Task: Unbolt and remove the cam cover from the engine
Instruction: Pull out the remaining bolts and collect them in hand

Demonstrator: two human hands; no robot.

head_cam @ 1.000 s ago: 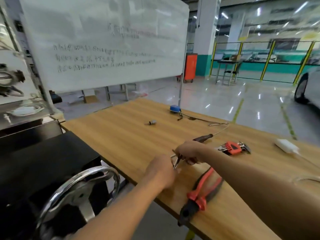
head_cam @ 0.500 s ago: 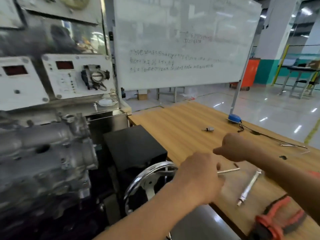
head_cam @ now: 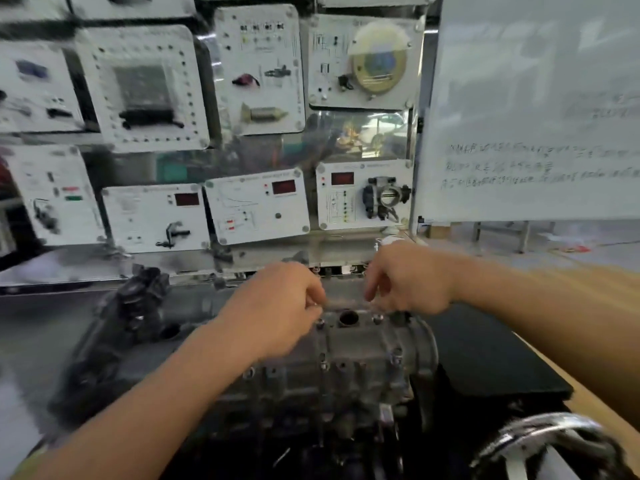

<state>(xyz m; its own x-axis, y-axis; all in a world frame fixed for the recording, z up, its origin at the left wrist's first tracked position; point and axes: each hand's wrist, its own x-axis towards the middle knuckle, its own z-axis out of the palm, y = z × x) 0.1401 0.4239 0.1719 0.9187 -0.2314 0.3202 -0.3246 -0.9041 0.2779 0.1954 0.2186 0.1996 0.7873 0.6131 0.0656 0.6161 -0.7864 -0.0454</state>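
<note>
cam cover [head_cam: 360, 344] on the engine [head_cam: 311, 386], centre, near | left hand [head_cam: 277, 306] at its far edge, fingers curled, grip cannot tell | right hand [head_cam: 408, 282] beside, to the right, fingers bent down, grip cannot tell

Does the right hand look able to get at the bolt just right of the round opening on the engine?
Probably yes: the right hand hangs just above that bolt, its fingers pointing down, and nothing visibly lies between them.
</note>
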